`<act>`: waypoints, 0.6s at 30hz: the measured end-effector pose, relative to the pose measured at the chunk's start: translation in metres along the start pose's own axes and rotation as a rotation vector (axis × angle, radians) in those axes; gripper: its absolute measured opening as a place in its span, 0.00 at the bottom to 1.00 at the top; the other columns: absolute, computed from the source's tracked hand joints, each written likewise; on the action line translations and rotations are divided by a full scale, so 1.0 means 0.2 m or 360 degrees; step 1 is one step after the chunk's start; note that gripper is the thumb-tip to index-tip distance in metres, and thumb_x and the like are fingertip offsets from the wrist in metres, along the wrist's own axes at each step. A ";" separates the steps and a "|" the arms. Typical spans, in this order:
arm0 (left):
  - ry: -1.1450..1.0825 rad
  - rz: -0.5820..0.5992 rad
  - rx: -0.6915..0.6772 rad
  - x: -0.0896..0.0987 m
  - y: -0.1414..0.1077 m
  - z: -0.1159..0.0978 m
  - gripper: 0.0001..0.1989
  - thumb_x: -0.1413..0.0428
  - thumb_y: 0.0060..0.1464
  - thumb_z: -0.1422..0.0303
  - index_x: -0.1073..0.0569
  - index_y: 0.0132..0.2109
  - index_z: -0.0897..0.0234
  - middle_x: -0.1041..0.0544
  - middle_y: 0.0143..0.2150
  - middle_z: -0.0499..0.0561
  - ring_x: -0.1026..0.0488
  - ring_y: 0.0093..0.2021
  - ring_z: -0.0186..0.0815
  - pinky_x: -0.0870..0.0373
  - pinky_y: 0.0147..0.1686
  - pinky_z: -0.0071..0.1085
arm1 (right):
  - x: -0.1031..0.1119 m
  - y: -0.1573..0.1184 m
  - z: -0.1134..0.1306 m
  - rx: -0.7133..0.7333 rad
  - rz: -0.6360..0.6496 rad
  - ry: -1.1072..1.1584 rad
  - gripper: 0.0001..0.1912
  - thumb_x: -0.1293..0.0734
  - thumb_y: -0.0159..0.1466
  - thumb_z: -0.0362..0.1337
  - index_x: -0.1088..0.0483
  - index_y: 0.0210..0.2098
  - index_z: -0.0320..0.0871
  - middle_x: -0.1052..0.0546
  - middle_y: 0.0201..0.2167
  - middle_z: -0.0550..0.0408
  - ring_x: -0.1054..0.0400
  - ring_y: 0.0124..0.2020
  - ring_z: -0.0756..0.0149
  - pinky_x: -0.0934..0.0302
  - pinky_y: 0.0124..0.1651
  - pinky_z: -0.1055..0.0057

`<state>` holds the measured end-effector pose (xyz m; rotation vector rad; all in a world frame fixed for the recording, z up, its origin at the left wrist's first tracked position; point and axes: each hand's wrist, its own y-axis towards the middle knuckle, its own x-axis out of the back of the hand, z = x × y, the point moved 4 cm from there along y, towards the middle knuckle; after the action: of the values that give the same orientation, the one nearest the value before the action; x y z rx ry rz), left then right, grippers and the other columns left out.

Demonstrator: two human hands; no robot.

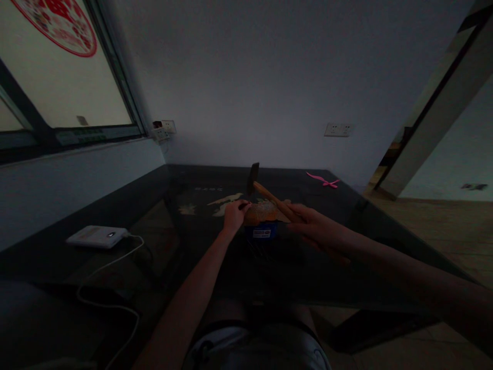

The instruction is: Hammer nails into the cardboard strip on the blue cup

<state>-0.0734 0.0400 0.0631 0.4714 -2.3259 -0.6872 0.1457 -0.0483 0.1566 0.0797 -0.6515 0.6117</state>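
My right hand (308, 220) is wrapped round the wooden handle of a hammer (275, 199). The dark hammer head is raised to the left, above the table. Beneath the handle lies an orange-brown, rough-looking block (260, 213), on or just behind a blue box (262, 231) with a white label. At the block's left edge, the fingers of my left hand (233, 216) are closed in a pinch. Something small and dark shows at the fingertips, too dim to name.
The dark glossy table (215, 272) meets the wall at the back. On its left lies a white power bank (98, 236) with a white cable (110, 266) running over the near edge. A pink ribbon-like strip (325, 181) rests at the far right.
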 end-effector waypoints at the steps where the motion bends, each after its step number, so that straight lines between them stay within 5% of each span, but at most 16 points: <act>1: -0.0002 -0.0008 -0.0012 0.00 0.00 0.00 0.04 0.42 0.51 0.70 0.23 0.34 0.63 0.20 0.35 0.51 0.24 0.36 0.36 0.31 0.40 0.30 | 0.01 0.00 0.02 0.0024 -0.0011 -0.0007 0.28 0.39 0.60 0.35 0.45 0.59 0.41 0.39 0.16 0.67 0.47 0.11 0.78 0.51 0.12 0.80; 18: 0.0009 0.0025 0.0053 0.00 0.01 0.00 0.05 0.42 0.51 0.70 0.22 0.35 0.64 0.20 0.36 0.51 0.24 0.37 0.36 0.31 0.41 0.31 | -0.01 0.01 0.01 -0.0020 0.0014 0.0070 0.24 0.40 0.60 0.32 0.44 0.56 0.40 0.41 0.15 0.69 0.49 0.10 0.80 0.52 0.11 0.82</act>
<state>-0.0741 0.0412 0.0635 0.4692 -2.3365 -0.6397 0.1428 -0.0490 0.1566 0.0516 -0.6131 0.6161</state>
